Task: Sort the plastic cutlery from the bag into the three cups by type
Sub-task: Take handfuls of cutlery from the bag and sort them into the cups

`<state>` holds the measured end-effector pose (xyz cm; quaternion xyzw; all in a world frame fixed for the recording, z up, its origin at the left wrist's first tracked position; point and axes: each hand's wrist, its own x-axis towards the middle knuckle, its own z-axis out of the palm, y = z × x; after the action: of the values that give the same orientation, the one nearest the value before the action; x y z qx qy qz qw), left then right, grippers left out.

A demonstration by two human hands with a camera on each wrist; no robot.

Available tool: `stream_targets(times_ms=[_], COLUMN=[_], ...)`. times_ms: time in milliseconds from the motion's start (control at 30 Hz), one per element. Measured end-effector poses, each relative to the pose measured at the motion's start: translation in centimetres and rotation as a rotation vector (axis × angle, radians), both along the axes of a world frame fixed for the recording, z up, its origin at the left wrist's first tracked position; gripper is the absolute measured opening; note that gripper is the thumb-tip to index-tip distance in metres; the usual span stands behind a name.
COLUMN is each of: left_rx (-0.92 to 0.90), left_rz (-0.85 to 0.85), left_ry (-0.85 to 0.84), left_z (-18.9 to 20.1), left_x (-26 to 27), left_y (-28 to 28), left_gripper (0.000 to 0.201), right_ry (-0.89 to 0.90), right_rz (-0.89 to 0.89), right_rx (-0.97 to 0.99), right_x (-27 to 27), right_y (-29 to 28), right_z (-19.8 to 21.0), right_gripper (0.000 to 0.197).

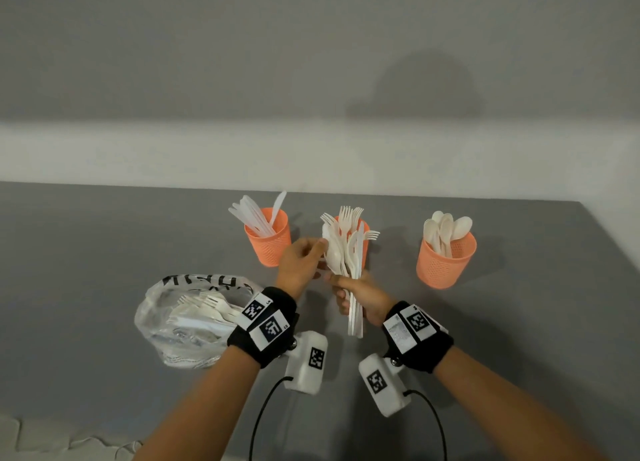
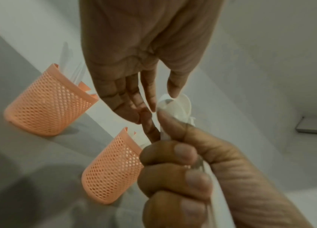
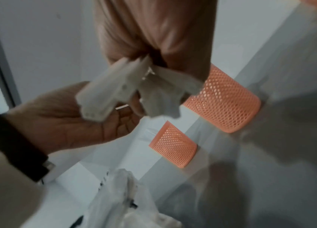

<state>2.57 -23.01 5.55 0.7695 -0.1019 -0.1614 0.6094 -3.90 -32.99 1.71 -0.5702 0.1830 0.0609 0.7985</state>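
Head view: our right hand [image 1: 360, 299] grips a mixed cutlery bundle [image 1: 349, 252]; only here do we see three sorted cups. Left wrist view alone shows our left hand [image 2: 134, 86] fingers [image 2: 149, 92] pinching a spoon [image 2: 181, 106] bowl.

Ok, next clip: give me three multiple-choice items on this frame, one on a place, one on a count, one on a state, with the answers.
1. Where does the plastic bag lie on the table?
A. right of the spoon cup
B. in front of the knife cup, by the left wrist
C. behind the three cups

2. How many orange mesh cups stand on the table?
A. two
B. three
C. four

3. What is the right hand doing?
A. resting flat on the table
B. reaching into the bag
C. gripping a bundle of mixed cutlery

Answers:
1 B: the bag sits nearer the person than the knife cup, beside the left wrist.
2 B: the knife cup, fork cup and spoon cup are the only ones.
3 C: its fingers curl round the handles while the left hand pinches one piece.
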Motion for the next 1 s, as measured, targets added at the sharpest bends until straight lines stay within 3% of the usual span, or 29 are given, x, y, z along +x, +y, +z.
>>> stream_targets(times_ms=[167,367,567,700,867,1000], left_rx=[-0.018,-0.199,-0.1,-0.094,-0.191,-0.158], left_rz=[-0.024,-0.038,-0.103,-0.107,0.018,-0.035], left_ry=[0.034,0.347,0.266,0.282,0.225,0.147], left_z=[-0.1,0.7,0.5,0.5,0.8,0.8], left_x=[0.1,0.8,0.3,0.0,-0.2,-0.8], left_y=[0.1,0.3,-0.3,-0.5,-0.9,-1.5], left_gripper=[0.017,0.004,0.017,0.011,0.015,0.014], right_ry=[-0.037,-0.053,-0.081,-0.091,-0.105,-0.125], right_rz=[0.069,0.081,0.062,0.078,0.039,0.015], right_rx=[-0.059,-0.057,-0.081,-0.111,-0.067,-0.065], right_x=[-0.6,-1.7,-2.4,-2.8,-2.9,-3.1], right_y=[-0.9,-1.4,-1.8,-2.0,-2.0,-2.0], right_z=[-0.1,-0.3,-0.2,0.0,0.2,0.5], right_gripper=[0.015,0.009,0.005,0.003,0.021,0.022])
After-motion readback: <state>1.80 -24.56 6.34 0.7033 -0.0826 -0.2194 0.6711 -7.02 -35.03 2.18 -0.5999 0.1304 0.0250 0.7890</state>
